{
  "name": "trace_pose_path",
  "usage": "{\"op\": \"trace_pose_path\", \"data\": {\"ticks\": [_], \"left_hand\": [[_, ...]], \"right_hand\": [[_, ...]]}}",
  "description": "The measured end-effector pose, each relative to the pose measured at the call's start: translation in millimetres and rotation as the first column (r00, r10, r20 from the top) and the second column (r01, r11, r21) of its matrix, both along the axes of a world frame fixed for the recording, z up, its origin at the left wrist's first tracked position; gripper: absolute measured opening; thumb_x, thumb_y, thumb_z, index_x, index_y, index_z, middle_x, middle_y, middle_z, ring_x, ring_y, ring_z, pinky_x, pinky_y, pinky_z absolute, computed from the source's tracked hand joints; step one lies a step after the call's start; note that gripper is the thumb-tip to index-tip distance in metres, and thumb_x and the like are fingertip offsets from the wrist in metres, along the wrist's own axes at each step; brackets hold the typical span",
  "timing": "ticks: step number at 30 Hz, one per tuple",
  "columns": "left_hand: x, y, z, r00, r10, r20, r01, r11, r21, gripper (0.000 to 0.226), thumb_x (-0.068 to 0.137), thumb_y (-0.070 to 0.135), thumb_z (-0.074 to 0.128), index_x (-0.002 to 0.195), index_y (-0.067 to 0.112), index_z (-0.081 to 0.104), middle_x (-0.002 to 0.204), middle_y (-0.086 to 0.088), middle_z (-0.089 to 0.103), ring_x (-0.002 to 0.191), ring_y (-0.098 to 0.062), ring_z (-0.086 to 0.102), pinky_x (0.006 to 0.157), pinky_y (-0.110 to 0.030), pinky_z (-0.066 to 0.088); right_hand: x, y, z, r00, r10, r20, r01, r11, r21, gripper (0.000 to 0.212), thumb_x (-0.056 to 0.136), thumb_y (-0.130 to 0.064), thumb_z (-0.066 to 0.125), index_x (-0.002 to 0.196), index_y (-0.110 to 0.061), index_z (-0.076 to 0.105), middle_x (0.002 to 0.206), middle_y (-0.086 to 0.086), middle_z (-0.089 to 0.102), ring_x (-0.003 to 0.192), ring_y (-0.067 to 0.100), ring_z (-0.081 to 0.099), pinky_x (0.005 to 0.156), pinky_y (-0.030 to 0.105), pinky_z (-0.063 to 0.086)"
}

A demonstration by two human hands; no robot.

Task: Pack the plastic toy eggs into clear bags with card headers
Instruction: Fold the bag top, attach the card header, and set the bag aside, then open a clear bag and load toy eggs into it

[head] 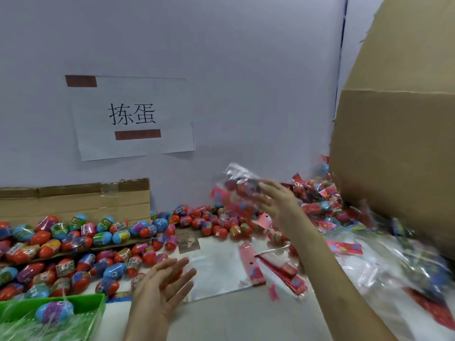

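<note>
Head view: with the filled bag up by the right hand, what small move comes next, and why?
Probably pick up the flat empty clear bag with the red card header. The left grip hovers open beside it, the filled clear bag is blurred at the right grip near the pile of packed bags, and loose plastic toy eggs wait nearby.

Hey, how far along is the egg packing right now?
Done: packed bags piled beside the cardboard box. In hand: a blurred filled bag at the right hand, grip unclear; left hand open. Left: many loose eggs and an empty bag on the table.
</note>
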State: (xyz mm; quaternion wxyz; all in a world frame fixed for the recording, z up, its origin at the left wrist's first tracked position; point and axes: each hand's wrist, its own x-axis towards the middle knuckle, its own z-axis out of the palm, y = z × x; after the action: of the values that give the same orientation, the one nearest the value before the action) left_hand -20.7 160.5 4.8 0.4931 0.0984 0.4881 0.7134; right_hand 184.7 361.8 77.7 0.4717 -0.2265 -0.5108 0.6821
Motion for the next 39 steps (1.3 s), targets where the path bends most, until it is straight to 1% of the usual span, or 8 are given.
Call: {"op": "trace_pose_path", "data": {"ticks": [2,5,11,14,22,25,28,39], "left_hand": [[2.8,1.2,0.6,0.999,-0.045,0.011,0.045,0.999,-0.005,0.023,0.107,0.000,0.039,0.099,0.004,0.061,0.089,-0.016,0.079,0.067,-0.036,0.077,0.049,-0.041,0.063],[5.3,-1.6,2.7,0.996,-0.085,0.001,0.085,0.996,-0.006,0.024,0.107,-0.001,0.039,0.099,0.003,0.061,0.092,-0.017,0.079,0.069,-0.038,0.077,0.058,-0.048,0.062],[8.7,-0.8,2.7,0.992,-0.126,0.033,0.127,0.991,-0.044,0.025,0.106,-0.001,0.038,0.098,0.004,0.061,0.091,-0.016,0.079,0.066,-0.036,0.077,0.061,-0.044,0.062],[10.9,2.1,-0.5,0.988,-0.143,0.054,0.146,0.987,-0.061,0.025,0.106,-0.001,0.039,0.097,0.004,0.062,0.088,-0.014,0.080,0.066,-0.035,0.077,0.057,-0.039,0.061],[11.6,9.4,-11.9,0.988,-0.154,0.012,0.155,0.980,-0.125,0.026,0.105,-0.004,0.040,0.098,0.001,0.064,0.092,-0.015,0.080,0.072,-0.032,0.078,0.068,-0.039,0.058],[12.6,11.4,-16.1,0.988,-0.152,-0.007,0.149,0.980,-0.133,0.023,0.104,-0.005,0.044,0.100,-0.001,0.066,0.098,-0.015,0.080,0.088,-0.034,0.078,0.080,-0.042,0.057],[12.6,14.4,-18.1,0.991,-0.134,0.000,0.133,0.982,-0.135,0.022,0.103,-0.007,0.046,0.100,-0.002,0.067,0.100,-0.014,0.080,0.103,-0.036,0.072,0.091,-0.046,0.055],[8.7,23.2,-27.0,0.990,-0.137,-0.045,0.132,0.986,-0.105,0.023,0.103,-0.006,0.047,0.101,-0.002,0.069,0.106,-0.011,0.079,0.110,-0.032,0.073,0.098,-0.046,0.055]], "right_hand": [[10.3,24.2,23.4,0.954,-0.216,-0.209,0.212,0.976,-0.045,0.060,0.096,-0.023,0.065,0.148,-0.007,0.041,0.135,0.018,0.058,0.106,0.027,0.072,0.091,0.039,0.060],[13.9,38.8,28.7,0.955,-0.291,-0.048,0.293,0.955,0.045,0.085,0.092,-0.029,0.069,0.160,-0.020,0.017,0.144,0.013,0.051,0.114,0.028,0.069,0.105,0.047,0.052],[-7.3,16.0,-40.2,0.832,-0.494,0.253,0.467,0.869,0.162,0.023,0.098,0.000,0.059,0.118,-0.007,0.068,0.104,0.014,0.075,0.073,0.011,0.073,0.064,0.020,0.058],[-19.3,6.1,-74.6,0.711,-0.587,0.387,0.520,0.809,0.273,0.020,0.096,-0.001,0.063,0.101,-0.016,0.075,0.093,0.003,0.076,0.081,0.014,0.073,0.065,0.025,0.057],[-25.9,-5.5,-101.8,0.592,-0.525,0.611,0.030,0.773,0.634,0.031,0.080,-0.025,0.085,0.108,-0.031,0.074,0.119,-0.016,0.055,0.112,-0.013,0.049,0.092,0.005,0.037],[-19.8,-10.4,-98.5,0.599,-0.389,0.700,-0.089,0.836,0.541,0.033,0.073,-0.040,0.087,0.103,-0.041,0.073,0.119,-0.021,0.054,0.114,-0.008,0.049,0.095,0.021,0.044],[-20.4,-13.8,-98.7,0.456,-0.335,0.825,-0.252,0.840,0.481,0.035,0.070,-0.056,0.083,0.100,-0.042,0.073,0.112,-0.023,0.054,0.107,0.000,0.048,0.093,0.032,0.045],[-24.9,-13.8,-104.5,0.543,-0.410,0.733,-0.091,0.839,0.536,0.018,0.078,-0.027,0.085,0.075,-0.032,0.069,0.087,-0.013,0.064,0.090,0.006,0.057,0.079,0.030,0.049]]}}
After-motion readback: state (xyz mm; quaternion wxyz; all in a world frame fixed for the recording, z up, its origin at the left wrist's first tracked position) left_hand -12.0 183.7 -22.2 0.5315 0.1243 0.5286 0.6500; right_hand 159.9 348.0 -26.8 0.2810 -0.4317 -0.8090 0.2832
